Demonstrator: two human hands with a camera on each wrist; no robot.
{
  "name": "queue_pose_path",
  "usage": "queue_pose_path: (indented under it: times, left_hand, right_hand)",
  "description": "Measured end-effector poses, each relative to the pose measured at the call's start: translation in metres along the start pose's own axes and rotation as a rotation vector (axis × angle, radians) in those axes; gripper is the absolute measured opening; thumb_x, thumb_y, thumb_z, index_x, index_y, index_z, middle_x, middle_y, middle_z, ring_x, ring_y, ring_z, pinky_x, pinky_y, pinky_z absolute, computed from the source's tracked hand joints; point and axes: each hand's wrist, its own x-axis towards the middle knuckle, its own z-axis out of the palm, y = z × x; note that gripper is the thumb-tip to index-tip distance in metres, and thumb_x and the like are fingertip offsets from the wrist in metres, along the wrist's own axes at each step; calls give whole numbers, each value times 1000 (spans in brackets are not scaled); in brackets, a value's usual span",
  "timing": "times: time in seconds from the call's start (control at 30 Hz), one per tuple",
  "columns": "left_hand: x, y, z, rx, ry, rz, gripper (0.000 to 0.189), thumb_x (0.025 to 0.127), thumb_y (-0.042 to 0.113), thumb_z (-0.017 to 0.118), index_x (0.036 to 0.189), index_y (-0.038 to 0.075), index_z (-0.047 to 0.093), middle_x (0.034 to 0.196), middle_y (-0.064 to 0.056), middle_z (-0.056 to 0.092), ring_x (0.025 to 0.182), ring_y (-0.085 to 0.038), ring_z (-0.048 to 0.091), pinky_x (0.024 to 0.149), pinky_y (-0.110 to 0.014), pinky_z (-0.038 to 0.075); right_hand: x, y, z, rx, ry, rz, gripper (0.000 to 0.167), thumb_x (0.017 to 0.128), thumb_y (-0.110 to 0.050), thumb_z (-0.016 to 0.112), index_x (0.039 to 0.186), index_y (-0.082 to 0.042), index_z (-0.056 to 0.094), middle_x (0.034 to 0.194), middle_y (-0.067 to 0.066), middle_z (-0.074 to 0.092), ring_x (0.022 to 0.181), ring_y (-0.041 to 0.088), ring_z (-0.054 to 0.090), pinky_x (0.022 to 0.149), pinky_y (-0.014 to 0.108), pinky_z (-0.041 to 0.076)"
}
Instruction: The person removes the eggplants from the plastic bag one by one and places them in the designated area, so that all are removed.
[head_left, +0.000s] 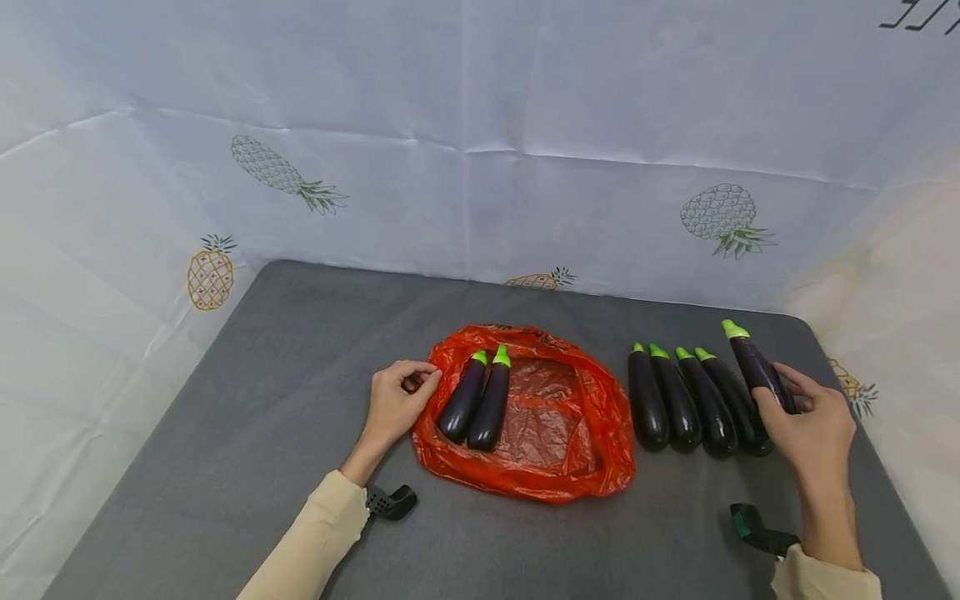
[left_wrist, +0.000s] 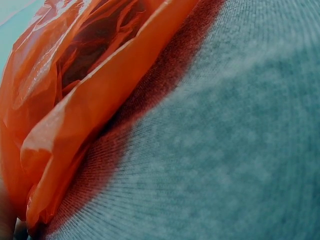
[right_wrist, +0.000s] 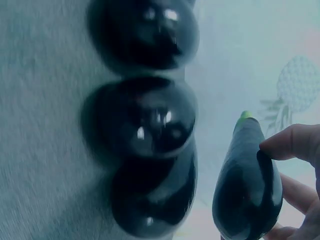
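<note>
While gripping one tilted eggplant [head_left: 756, 367] in curled right fingers [right_wrist: 294, 142], beside the row of eggplants [head_left: 677, 404] on the bench [head_left: 337, 325], squeeze lightly without knocking the row; pinching the red bag [head_left: 525, 485] between left fingers [head_left: 426, 390], hold its mouth wide around the pair of eggplants [head_left: 491, 408] inside.

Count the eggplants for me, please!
7: two eggplants in the red bag, four eggplants side by side on the table, one eggplant in the right hand. More could be hidden under the bag's folds.
</note>
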Motion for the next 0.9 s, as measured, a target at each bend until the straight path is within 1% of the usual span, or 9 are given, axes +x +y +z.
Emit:
queue_pose_path:
  times: [0.1,0.2,0.23,0.3,0.47,0.57,0.73,0.87,0.9]
  left_hand:
    - [0,0,1,6,7,2,4,86,9,81,87,6,79,74,-5,73,64,-12,59,61,-22,49]
    - [0,-1,1,12,15,2,4,85,6,81,86,9,79,74,-4,73,64,-12,59,61,-23,49]
    - [0,-1,1,15,17,4,5,84,5,81,86,10,79,74,-3,73,64,-12,59,61,-23,49]
    - [0,-1,1,14,18,7,6,84,5,81,86,10,79,74,-3,73,64,-12,59,61,-23,49]
    - [0,-1,1,10,18,18,6,84,5,81,86,10,79,73,-4,72,63,-10,57,60,-21,48]
    - [0,-2,2,11,14,14,6,84,4,81,86,10,79,74,-4,72,64,-8,57,61,-19,47]
    - [-1,-3,2,8,10,19,5,84,5,81,87,7,79,74,-4,72,64,-7,56,61,-19,47]
    - [-1,-3,2,8,14,28,6,84,4,81,87,8,79,74,-4,72,64,-7,57,61,-19,47]
    - [-1,-3,1,8,14,26,5,84,4,81,87,8,78,74,-4,72,64,-7,57,61,-19,47]
  right_hand:
    - [6,6,-3,-16,-38,33,51,93,-20,61,142,-6,60,134,31,58,85,13,49,53,11,32]
    - [12,10,-5,-18,-72,51,53,94,-21,58,145,-5,56,137,36,56,95,30,58,51,12,31]
    - [13,12,-5,-20,-84,59,54,95,-22,57,146,-5,55,139,36,55,103,38,57,52,12,30]
    - [16,15,-4,-22,-102,73,55,95,-22,56,147,-4,53,140,38,53,112,47,54,54,12,29]
    - [23,21,-2,-33,-147,136,58,97,-26,53,151,-5,49,146,38,48,120,47,52,61,19,31]
    - [27,24,-1,-38,-186,156,60,97,-29,51,152,-5,46,149,39,44,131,51,46,69,26,33]
    - [30,27,0,-80,-222,159,61,98,-29,50,153,-3,44,149,41,43,134,53,43,75,36,36]
    - [31,29,1,-100,-247,182,62,99,-30,49,153,-3,42,150,41,42,134,52,43,77,40,39]
    - [31,29,1,-100,-255,187,62,99,-30,49,154,-3,42,150,41,41,135,53,42,80,43,41]
